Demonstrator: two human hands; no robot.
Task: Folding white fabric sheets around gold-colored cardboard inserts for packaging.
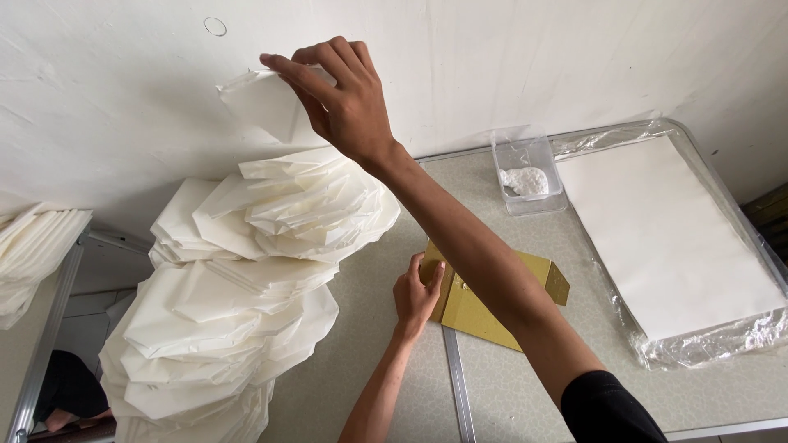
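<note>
- Two bare hands are at work over a speckled grey folding table (525, 410); a metal seam strip (460, 385) runs across the tabletop near the lower edge of the view.
- The left hand (417, 295) lies nearest; its fingers are pressed down on the left end of a flat gold-coloured cardboard box blank (484, 312), thumb against the edge; the blank lies flat on the table, partly hidden under the right forearm, with a small flap (558, 283) standing out at its right end.
- To the right of the blank, well apart from it, a stack of white paper sheets (665, 238) rests on crinkled clear plastic wrap (706, 340); the stack lies flat and squared.
- Just beyond the blank, a small clear plastic tub (525, 156) sits beside the sheet stack; it contains a white lump (525, 180) of a substance that cannot be identified.
- To the left, a tall leaning pile of folded white paper pieces (238, 303) stands at the table's left side; the pile rises in loose, uneven layers.
- Farthest, the right hand (341, 98) is raised above that pile; its fingertips pinch a single folded white paper piece (267, 102), held against the white wall (533, 57), just above the pile's top.
- At the far left edge, a second batch of folded white paper (33, 246) lies on another surface.
</note>
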